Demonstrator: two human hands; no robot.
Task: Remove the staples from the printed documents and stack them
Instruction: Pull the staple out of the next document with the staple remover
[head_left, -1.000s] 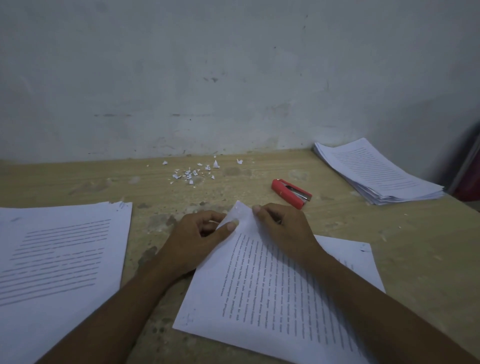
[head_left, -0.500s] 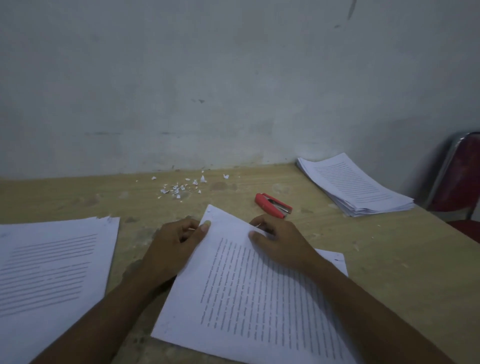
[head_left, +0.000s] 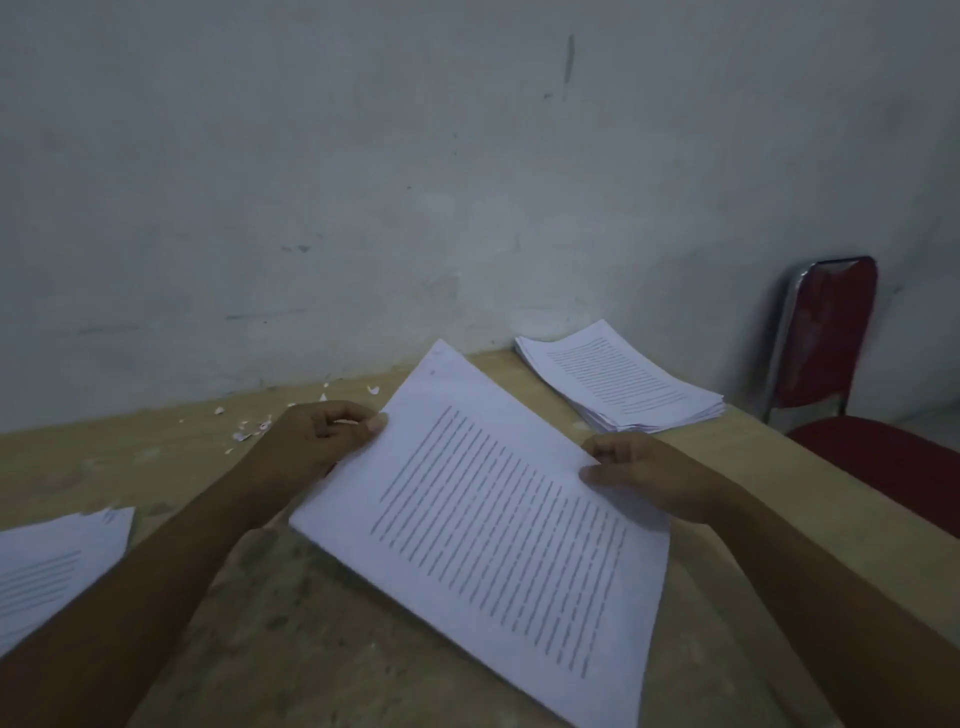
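Document (head_left: 498, 519) over the middle of the desk (head_left: 311, 649), far corner tilted up — left hand (head_left: 317, 441) pinches its left edge, thumb on top; right hand (head_left: 649, 475) pinches the right edge; stack (head_left: 623, 384) at the far right corner; another pile (head_left: 52, 566) at the left edge.

On my feed a plain whitish wall (head_left: 363, 182) fills the upper half of the view. It is scuffed with faint dark marks, and I can pick out one short vertical streak (head_left: 570, 57) high on the right. Below it a pale wooden table (head_left: 291, 649) butts against the wall, its top blotched with darker stains. Off to the right stands a chair (head_left: 831, 338) with a red padded back, a red seat and a shiny metal frame, just beside the table's edge. The light is dim and even, and I cannot tell its source
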